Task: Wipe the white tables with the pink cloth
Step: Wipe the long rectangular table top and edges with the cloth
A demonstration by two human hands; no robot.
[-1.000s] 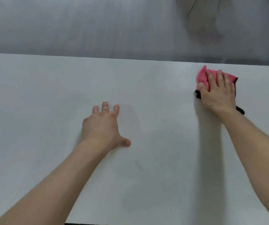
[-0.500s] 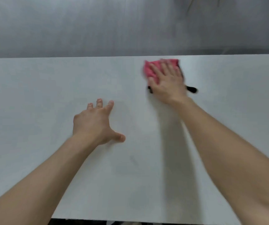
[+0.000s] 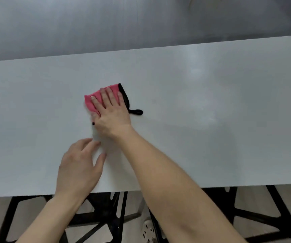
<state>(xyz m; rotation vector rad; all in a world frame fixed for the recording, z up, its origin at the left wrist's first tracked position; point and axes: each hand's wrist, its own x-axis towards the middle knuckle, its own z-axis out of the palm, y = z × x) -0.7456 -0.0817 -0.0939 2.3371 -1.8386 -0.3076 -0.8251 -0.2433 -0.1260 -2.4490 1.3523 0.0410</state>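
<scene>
- The desk [image 3: 211, 102] is a long, flat white slab with a smooth, faintly glossy top. A soft patch of reflected light sits toward two o'clock.
- The pink cloth [image 3: 93, 100] lies on the desk top, at about ten o'clock from the middle of the view and well in from every edge. It is folded into a small, roughly rectangular pad with a fine, plush-looking weave.
- A narrow black trim [image 3: 125, 97] runs down the cloth's three o'clock side and ends in a small black loop [image 3: 136, 111], which lies flat on the desk.
- The right hand [image 3: 112, 113] lies palm down on the cloth, its fingers straight and close together, pressing the fabric flat rather than gripping it. The fingertips point toward eleven o'clock and the thumb runs along the cloth's nine o'clock edge.
- The left hand [image 3: 78, 165] is at seven o'clock from the right hand, near the desk's near edge. It holds nothing, and its fingers are apart and slightly bent. It is blurred, so I cannot tell whether it touches the surface.
- Both forearms are bare.
- Under the near edge, at six o'clock, a black frame [image 3: 102, 223] of thin, angular struts forms triangular openings over a pale beige floor [image 3: 246, 199].
- Beyond the far edge, at twelve o'clock, there is a dull grey floor [image 3: 106, 23] with a matt look.
</scene>
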